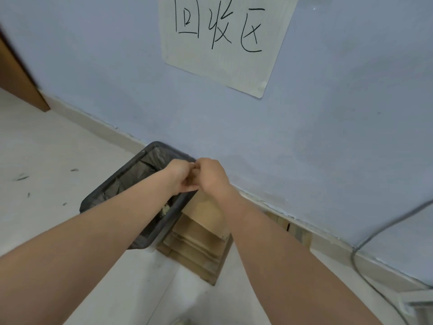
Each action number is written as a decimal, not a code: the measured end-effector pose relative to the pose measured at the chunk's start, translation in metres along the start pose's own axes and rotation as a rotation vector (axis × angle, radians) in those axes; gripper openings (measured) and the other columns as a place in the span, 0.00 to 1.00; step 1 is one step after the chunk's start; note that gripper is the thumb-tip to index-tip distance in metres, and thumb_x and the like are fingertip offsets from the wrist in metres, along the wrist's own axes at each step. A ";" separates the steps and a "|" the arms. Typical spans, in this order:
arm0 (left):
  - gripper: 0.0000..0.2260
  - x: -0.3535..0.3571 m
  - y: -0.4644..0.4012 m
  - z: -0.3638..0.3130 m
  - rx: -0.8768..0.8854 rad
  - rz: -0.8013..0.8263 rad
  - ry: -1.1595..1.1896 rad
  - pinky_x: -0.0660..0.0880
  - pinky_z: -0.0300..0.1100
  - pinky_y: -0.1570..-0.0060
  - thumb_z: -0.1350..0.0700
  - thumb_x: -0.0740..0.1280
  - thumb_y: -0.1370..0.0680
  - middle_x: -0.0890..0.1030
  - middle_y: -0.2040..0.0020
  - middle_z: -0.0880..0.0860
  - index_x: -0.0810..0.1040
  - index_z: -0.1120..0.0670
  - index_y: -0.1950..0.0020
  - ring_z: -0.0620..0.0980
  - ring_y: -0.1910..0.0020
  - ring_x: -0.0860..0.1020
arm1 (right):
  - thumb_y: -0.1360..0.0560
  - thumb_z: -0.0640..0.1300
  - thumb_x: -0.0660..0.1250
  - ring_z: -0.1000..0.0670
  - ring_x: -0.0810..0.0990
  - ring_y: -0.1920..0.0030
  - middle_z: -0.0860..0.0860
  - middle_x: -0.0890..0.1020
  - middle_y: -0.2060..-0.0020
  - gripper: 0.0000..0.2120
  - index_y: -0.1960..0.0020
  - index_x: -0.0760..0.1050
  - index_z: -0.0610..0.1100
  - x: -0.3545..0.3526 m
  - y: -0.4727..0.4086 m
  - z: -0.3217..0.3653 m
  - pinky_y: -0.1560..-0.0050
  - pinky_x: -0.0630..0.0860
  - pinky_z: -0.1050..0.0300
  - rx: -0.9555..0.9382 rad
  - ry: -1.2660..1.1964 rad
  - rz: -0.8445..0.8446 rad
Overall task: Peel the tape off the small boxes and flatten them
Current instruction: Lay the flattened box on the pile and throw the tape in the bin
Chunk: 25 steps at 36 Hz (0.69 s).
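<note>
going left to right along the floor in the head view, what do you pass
brown door edge → black bin → flattened cardboard stack → grey cable. The two hands meet above the bin's far corner, so I leave them out.

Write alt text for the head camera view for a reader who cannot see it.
Two bare hands, left hand and right hand, meet fingertip to fingertip above a black lined bin; what they pinch is too small to tell. Flattened cardboard is stacked beside the bin, below a handwritten paper sign on a blue wall.
</note>
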State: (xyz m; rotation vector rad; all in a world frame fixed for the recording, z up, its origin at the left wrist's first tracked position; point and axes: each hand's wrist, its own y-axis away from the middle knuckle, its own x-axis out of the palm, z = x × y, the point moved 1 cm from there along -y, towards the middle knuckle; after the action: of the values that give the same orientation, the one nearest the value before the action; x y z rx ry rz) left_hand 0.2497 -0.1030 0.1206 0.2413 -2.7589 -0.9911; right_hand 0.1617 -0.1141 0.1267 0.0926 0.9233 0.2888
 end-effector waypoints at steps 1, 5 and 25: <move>0.11 -0.004 -0.002 -0.004 0.043 -0.043 -0.007 0.79 0.43 0.70 0.63 0.55 0.18 0.78 0.60 0.56 0.75 0.60 0.41 0.50 0.65 0.77 | 0.23 0.37 0.58 0.44 0.78 0.55 0.43 0.79 0.58 0.09 0.50 0.77 0.41 0.001 -0.001 0.003 0.55 0.75 0.54 0.032 -0.166 0.038; 0.11 -0.028 -0.013 -0.025 0.218 -0.245 -0.033 0.74 0.43 0.65 0.67 0.62 0.21 0.74 0.61 0.56 0.70 0.59 0.40 0.49 0.67 0.73 | 0.20 0.35 0.55 0.44 0.76 0.40 0.43 0.74 0.38 0.23 0.26 0.60 0.43 0.002 -0.005 0.007 0.47 0.76 0.53 0.212 -0.708 0.212; 0.11 -0.102 -0.052 -0.046 0.532 -0.382 -1.445 0.70 0.49 0.61 0.61 0.56 0.20 0.74 0.59 0.59 0.64 0.60 0.38 0.59 0.59 0.74 | 0.22 0.40 0.55 0.44 0.76 0.47 0.45 0.76 0.46 0.11 0.42 0.70 0.40 -0.022 -0.012 -0.028 0.56 0.66 0.55 -0.109 0.758 0.071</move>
State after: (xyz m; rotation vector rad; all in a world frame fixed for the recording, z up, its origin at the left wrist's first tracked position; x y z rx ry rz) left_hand 0.3637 -0.1478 0.1085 0.1336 -4.4346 -0.4644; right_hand 0.1296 -0.1333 0.1245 -0.0949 1.6551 0.4522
